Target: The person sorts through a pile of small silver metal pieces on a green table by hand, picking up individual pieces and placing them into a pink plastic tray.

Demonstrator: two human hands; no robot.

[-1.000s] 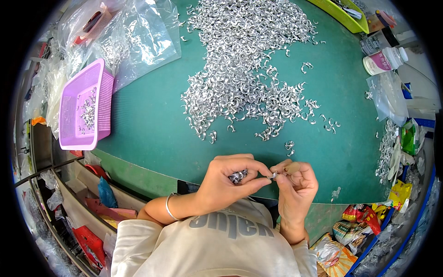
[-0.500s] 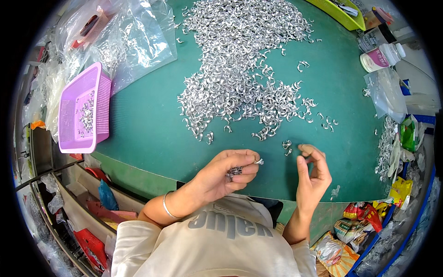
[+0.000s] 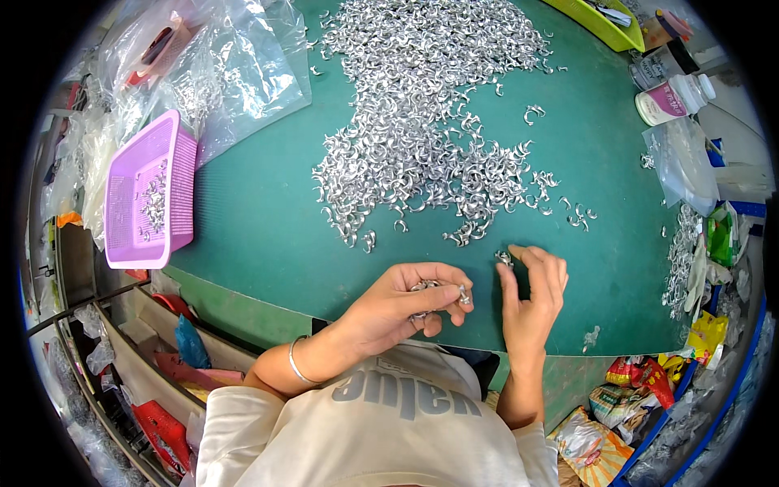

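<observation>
Left hand [image 3: 388, 303] clutches so many metal pieces [image 3: 422, 286], one could slip off the tabletop [image 3: 268, 247] front edge; right hand [image 3: 534, 302] pinching? Can't tell.

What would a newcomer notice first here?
Most likely the big heap of curved silvery pieces, spread over the upper middle of the green table. The purple basket at the left stands out too, with similar pieces inside. Below the heap, the left hand holds a cluster of pieces, and the right hand has its fingertips at a loose piece.
</observation>
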